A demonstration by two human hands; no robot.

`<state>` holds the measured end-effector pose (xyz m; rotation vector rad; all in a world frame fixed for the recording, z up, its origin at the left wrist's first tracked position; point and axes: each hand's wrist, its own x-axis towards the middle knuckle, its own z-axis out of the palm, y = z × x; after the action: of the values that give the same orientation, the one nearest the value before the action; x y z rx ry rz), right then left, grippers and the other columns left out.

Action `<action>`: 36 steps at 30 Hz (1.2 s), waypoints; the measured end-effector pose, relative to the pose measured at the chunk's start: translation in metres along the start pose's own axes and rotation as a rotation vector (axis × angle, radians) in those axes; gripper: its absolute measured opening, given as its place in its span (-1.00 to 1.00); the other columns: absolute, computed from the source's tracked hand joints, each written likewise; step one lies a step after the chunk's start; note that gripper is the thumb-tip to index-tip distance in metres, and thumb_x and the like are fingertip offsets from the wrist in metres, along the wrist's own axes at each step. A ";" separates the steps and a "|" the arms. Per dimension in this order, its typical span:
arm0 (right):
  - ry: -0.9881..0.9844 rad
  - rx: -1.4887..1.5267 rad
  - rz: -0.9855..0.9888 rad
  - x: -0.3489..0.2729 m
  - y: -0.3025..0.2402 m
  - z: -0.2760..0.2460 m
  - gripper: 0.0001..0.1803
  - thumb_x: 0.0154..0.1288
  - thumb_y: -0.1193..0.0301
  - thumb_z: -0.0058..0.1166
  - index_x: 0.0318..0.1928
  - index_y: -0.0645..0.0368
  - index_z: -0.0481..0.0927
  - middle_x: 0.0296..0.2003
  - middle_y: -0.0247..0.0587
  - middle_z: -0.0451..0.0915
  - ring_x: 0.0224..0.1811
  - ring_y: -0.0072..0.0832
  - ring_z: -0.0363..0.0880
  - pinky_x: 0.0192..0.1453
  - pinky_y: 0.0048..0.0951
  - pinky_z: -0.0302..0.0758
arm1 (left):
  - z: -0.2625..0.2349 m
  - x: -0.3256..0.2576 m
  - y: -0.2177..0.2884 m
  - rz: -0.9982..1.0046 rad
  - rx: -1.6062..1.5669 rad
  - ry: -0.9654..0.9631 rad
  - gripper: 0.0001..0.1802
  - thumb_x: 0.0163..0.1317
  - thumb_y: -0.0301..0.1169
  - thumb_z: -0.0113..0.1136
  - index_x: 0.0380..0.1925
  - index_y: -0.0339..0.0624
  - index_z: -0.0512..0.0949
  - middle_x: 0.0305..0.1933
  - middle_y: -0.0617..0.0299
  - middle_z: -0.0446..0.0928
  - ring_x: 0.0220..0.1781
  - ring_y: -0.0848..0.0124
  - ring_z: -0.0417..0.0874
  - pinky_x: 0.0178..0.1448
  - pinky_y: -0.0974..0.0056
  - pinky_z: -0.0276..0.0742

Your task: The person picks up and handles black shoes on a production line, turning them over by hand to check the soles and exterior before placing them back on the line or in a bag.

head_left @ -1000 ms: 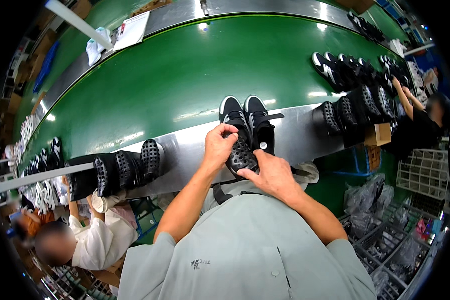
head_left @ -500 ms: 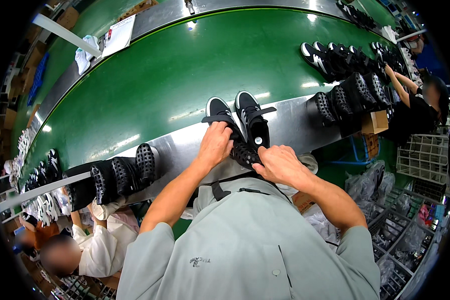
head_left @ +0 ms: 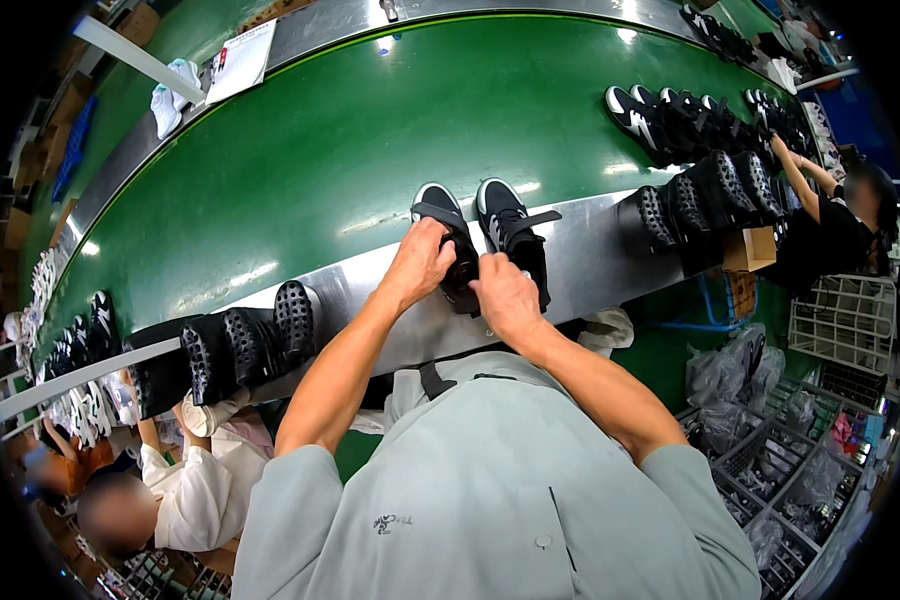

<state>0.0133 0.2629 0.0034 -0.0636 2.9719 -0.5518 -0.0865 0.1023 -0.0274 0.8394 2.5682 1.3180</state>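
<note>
A pair of black sneakers with white-edged toes stands in front of me, toes pointing away. My left hand is closed on the upper of the left sneaker, just behind its strap. At that sneaker's opening, the curled fingers of my right hand grip the collar edge; their tips are partly hidden. The right sneaker stands close beside it, and its loose grey strap sticks out to the right. My right hand partly covers its heel.
Black pieces with dotted surfaces stand at left; similar ones stand at right before more sneakers. A metal ledge borders the green belt. Co-workers are at left and right. A clipboard lies on the far edge.
My right hand has moved left from the right sneaker's heel to the left sneaker's opening. The dotted black piece near that hand no longer shows there. My left hand has shifted slightly forward.
</note>
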 end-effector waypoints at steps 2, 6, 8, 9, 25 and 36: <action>0.026 0.080 0.072 0.006 0.001 -0.002 -0.58 0.26 0.29 0.29 -0.11 0.33 0.39 -0.16 0.20 0.59 -0.15 0.04 0.66 -0.10 -0.12 0.63 | -0.003 -0.006 0.002 -0.069 -0.054 -0.015 -0.76 0.23 -0.43 0.14 -0.19 -0.40 0.54 -0.14 -0.18 0.55 -0.04 -0.14 0.56 0.11 -0.05 0.48; -0.034 0.275 0.256 0.016 -0.001 0.017 -0.61 0.29 0.36 0.24 -0.11 0.39 0.37 -0.35 0.32 0.65 -0.28 0.23 0.68 -0.16 0.07 0.60 | -0.005 -0.010 0.008 -0.142 -0.066 -0.044 -0.76 0.22 -0.49 0.19 -0.13 -0.38 0.54 -0.17 -0.14 0.57 -0.05 -0.10 0.60 0.10 0.03 0.53; -0.023 0.255 0.284 0.020 -0.001 0.019 -0.63 0.28 0.36 0.23 -0.12 0.39 0.39 -0.39 0.27 0.66 -0.29 0.22 0.68 -0.16 0.06 0.60 | -0.010 -0.014 0.008 -0.179 -0.146 -0.071 -0.69 0.17 -0.49 0.25 -0.08 -0.36 0.52 -0.12 -0.13 0.57 -0.02 -0.10 0.60 0.14 0.03 0.53; -0.021 0.255 0.282 0.020 -0.001 0.020 -0.63 0.28 0.36 0.23 -0.12 0.39 0.39 -0.39 0.27 0.66 -0.29 0.22 0.68 -0.16 0.06 0.60 | -0.011 -0.018 0.009 -0.218 -0.229 -0.100 -0.61 0.11 -0.50 0.31 -0.03 -0.34 0.51 -0.08 -0.11 0.56 0.01 -0.09 0.59 0.18 0.02 0.52; -0.041 0.325 0.353 0.017 -0.013 0.034 -0.60 0.27 0.22 0.19 -0.22 0.42 0.55 -0.37 0.35 0.64 -0.24 0.21 0.68 -0.12 0.08 0.60 | 0.029 -0.050 0.012 -0.356 0.182 0.269 -0.56 0.05 -0.57 0.29 -0.03 -0.27 0.45 -0.24 -0.10 0.51 -0.10 -0.15 0.56 -0.01 -0.12 0.49; -0.201 0.445 0.326 0.016 -0.015 0.072 -0.50 0.39 0.16 0.00 -0.10 0.49 0.48 -0.29 0.45 0.64 -0.15 0.31 0.66 -0.05 0.15 0.59 | 0.023 -0.067 0.053 -0.225 0.358 0.257 -0.67 0.26 -0.39 0.25 -0.02 -0.32 0.54 -0.27 -0.08 0.54 -0.23 -0.05 0.57 -0.13 -0.06 0.48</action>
<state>0.0069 0.2223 -0.0596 0.3732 2.5235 -1.0633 0.0001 0.1073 -0.0086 0.4249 3.0488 0.9724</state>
